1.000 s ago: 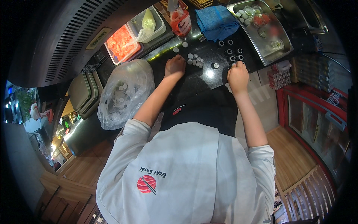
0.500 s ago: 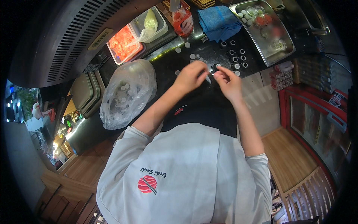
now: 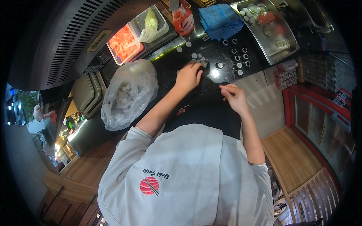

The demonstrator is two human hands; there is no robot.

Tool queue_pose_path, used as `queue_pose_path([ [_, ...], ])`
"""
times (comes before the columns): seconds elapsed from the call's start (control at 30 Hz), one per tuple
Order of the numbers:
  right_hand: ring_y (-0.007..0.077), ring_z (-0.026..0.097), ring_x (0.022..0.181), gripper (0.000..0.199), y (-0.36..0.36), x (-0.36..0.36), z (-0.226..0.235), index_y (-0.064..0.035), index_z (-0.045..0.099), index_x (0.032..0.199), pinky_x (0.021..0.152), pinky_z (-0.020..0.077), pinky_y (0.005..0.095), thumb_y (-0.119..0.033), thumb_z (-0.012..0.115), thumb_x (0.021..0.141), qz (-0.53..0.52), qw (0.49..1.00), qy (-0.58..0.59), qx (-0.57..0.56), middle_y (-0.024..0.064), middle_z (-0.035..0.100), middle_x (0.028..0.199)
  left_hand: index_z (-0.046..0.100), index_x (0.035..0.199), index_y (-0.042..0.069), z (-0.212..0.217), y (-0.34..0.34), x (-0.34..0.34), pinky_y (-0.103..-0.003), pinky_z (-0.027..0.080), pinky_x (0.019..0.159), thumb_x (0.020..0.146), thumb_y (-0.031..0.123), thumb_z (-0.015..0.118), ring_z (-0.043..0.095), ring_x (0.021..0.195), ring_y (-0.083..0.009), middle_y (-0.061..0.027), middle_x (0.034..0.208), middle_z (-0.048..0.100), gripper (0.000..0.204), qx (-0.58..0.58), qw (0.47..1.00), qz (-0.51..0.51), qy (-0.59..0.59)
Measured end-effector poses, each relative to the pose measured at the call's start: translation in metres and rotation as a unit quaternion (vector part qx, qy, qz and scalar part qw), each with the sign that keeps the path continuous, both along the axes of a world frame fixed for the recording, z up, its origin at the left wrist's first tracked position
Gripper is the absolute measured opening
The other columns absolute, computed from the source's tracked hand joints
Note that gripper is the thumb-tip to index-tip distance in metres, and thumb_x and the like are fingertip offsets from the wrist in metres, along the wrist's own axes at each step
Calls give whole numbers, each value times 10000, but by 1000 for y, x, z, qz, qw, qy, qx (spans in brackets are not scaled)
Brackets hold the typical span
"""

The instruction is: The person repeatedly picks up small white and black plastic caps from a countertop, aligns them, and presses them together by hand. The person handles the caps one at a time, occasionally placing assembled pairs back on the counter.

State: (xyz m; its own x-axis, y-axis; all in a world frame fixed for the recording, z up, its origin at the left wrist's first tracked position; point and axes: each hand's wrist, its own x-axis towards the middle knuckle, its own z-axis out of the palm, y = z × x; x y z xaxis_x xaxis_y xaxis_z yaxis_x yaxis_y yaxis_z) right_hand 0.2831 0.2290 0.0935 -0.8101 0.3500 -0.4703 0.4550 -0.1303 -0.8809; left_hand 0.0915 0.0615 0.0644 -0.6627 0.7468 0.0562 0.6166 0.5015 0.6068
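Observation:
My left hand (image 3: 189,78) reaches over the dark counter with its fingers stretched out. Its fingertips touch a loose cluster of small translucent round lids (image 3: 200,57). Closer to me, by the counter's front edge, my right hand (image 3: 236,98) has thumb and fingers pinched together. Something dark seems to show at those fingertips, too unclear to name. One small dark cup with a pale round top (image 3: 220,65) stands on the counter between and beyond my hands. Several similar small cups (image 3: 237,58) stand in loose rows to the right.
A clear plastic bag (image 3: 130,94) with round lids inside lies at the left. Behind are a tub of orange-pink food (image 3: 124,43), a container with a piping bag (image 3: 151,22), a red-labelled bottle (image 3: 183,22), a blue cloth (image 3: 221,22) and a steel tray (image 3: 292,52).
My hands have parted. The left went to the lid cluster and the right drew back toward me. A pale-topped cup now shows on the counter where my hands were close together.

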Motion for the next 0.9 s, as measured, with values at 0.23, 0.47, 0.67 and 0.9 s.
queue_pose_path([
  [0.23,101,654,734,239,1,13,26,-31,770,1138,651,508,248,4,681,919,65,995,-4,76,55,686,991,701,1053,140,-39,5,-24,-436,563,836,924,279,686,680,970,-320,-103,1014,659,190,-95,994,53,-3],
  [0.47,272,674,855,253,8,15,80,-17,770,1079,754,528,343,50,663,859,235,942,38,236,140,650,963,678,1120,145,-44,12,-30,-437,565,837,918,276,675,683,983,-314,-107,1035,665,241,-142,989,49,2],
  [0.67,221,666,761,219,4,12,113,-9,757,946,656,521,331,112,681,780,251,952,33,175,113,653,868,659,1204,142,-42,16,-32,-436,569,826,897,286,690,682,971,-336,-114,1045,666,341,-91,992,56,67],
  [0.9,135,677,725,112,16,22,98,22,757,917,626,534,262,72,725,822,234,971,32,33,59,691,895,700,1073,131,-55,29,-42,-439,547,748,850,237,733,681,917,-309,-104,1010,631,249,-74,992,50,93],
])
